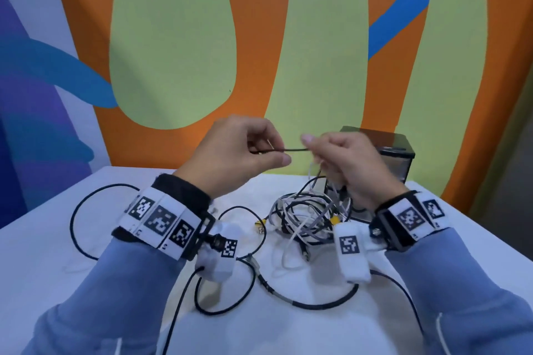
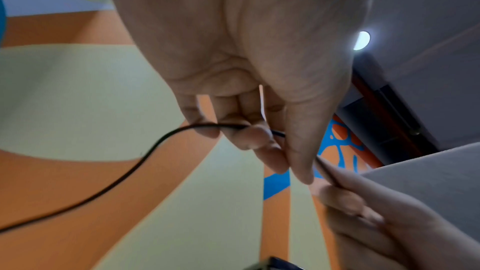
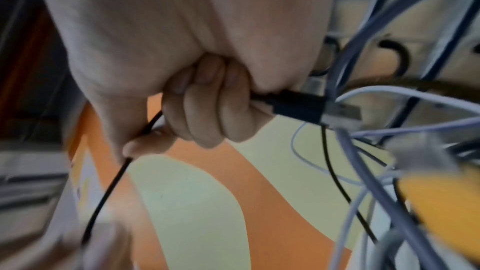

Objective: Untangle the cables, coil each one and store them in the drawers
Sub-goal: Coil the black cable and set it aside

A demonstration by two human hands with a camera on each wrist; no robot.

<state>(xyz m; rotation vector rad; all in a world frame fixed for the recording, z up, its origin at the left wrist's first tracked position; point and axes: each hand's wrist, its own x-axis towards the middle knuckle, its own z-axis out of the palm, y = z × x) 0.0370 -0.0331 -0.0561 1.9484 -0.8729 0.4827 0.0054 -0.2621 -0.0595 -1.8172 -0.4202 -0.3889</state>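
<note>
1. While the tangle (image 1: pixel 305 216) lies mid-table (image 1: pixel 57 239), the left hand (image 1: pixel 245 153) and right hand (image 1: pixel 346 164) each pinch the black cable (image 1: pixel 294 149), taut between them.
2. The right grip also encloses its plug (image 3: pixel 298 106).
3. Risk: pulling harder may tighten knots or drag the tangle off, away from the far-right drawers (image 1: pixel 401 161).

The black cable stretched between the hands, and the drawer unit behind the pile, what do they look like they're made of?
Black cable: looks like a thin rubber or plastic jacket, matte with no glint; it sags in a soft curve below the left hand. Its plug at the right hand looks like moulded black plastic with a metal tip. Drawer unit: probably hard plastic, with a glossy dark top that mirrors the orange wall.
</note>
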